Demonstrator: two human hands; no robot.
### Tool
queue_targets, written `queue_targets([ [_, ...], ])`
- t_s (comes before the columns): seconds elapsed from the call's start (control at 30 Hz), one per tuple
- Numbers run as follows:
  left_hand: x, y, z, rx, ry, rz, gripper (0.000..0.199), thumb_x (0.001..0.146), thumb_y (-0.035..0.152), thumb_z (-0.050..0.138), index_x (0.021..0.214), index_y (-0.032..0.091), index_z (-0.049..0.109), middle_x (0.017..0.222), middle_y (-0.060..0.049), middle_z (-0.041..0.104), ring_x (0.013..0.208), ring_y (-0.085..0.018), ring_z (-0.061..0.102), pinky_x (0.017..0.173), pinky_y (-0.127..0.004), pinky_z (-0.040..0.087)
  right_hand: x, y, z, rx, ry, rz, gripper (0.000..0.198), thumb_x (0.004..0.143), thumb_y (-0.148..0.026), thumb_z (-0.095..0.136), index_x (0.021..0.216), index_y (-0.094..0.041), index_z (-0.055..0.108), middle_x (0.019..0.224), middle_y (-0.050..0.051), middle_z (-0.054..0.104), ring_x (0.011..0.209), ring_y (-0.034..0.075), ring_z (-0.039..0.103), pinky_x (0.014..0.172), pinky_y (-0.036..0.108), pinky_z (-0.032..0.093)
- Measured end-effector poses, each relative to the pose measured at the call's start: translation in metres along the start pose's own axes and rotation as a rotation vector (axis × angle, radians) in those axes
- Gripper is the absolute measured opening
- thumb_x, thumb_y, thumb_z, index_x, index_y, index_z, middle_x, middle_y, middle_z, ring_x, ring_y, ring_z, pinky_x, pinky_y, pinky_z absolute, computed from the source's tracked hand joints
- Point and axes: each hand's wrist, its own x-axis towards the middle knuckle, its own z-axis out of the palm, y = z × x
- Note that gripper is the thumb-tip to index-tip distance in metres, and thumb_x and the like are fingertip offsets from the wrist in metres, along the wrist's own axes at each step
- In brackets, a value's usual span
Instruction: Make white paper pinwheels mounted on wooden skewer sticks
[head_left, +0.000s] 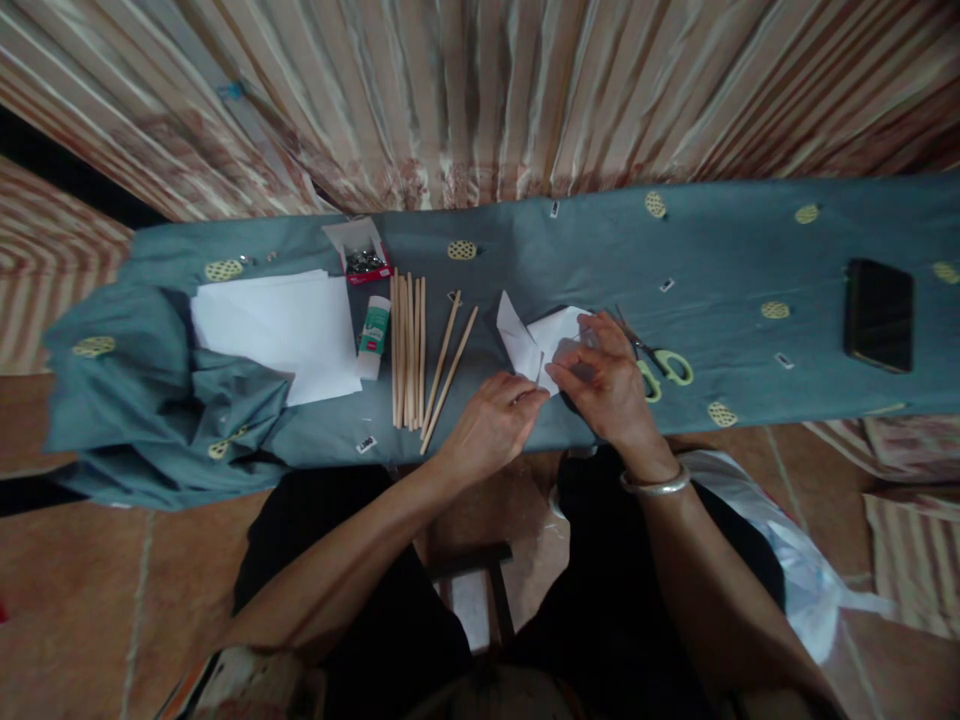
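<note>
A white piece of paper (519, 338), cut and partly folded with one pointed flap standing up at its left, lies at the front edge of the cloth-covered table. My left hand (499, 415) pinches its lower edge, fingertips pressed together. From the right, my right hand (604, 385) grips the same paper between thumb and forefinger, covering part of it; a silver bangle circles that wrist. Just beyond the right hand lie green-handled scissors (673, 367), partly hidden by it. Two loose wooden sticks (448, 380) rest to the left of my left hand.
Left of the loose sticks lie a row of several wooden sticks (407, 350), a glue stick (373, 335) and an opened small box of metal pins (365, 262). A stack of white paper (277, 330) sits farther left. A black phone (879, 315) lies far right. A striped curtain (480, 100) hangs behind.
</note>
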Motion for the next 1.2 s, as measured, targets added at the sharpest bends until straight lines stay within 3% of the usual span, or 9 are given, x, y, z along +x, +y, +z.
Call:
queue_targets([
  [0.4,0.0018,-0.0016,0.001,-0.009,0.009,0.001,0.021,0.093,0.011,0.051,0.108,0.012,0.065,0.099,-0.009,0.067,0.093,-0.02,0.06,0.085,-0.036,0.055,-0.0017,-0.0033,0.0006,-0.121,0.031,-0.045,0.022,0.086,-0.04,0.065,0.075,-0.022,0.068,0.14,0.009,0.055,0.141,0.035,0.038,0.111,0.058,0.037],
  [1.2,0.0022,-0.0005,0.0012,0.015,-0.002,-0.017,0.02,0.092,0.011,0.051,0.107,0.014,0.065,0.1,-0.008,0.067,0.093,-0.02,0.062,0.086,-0.037,0.056,-0.003,-0.0057,0.0017,-0.138,0.007,-0.024,0.024,0.088,-0.043,0.062,0.077,-0.021,0.067,0.145,0.009,0.051,0.143,0.034,0.036,0.112,0.057,0.034],
])
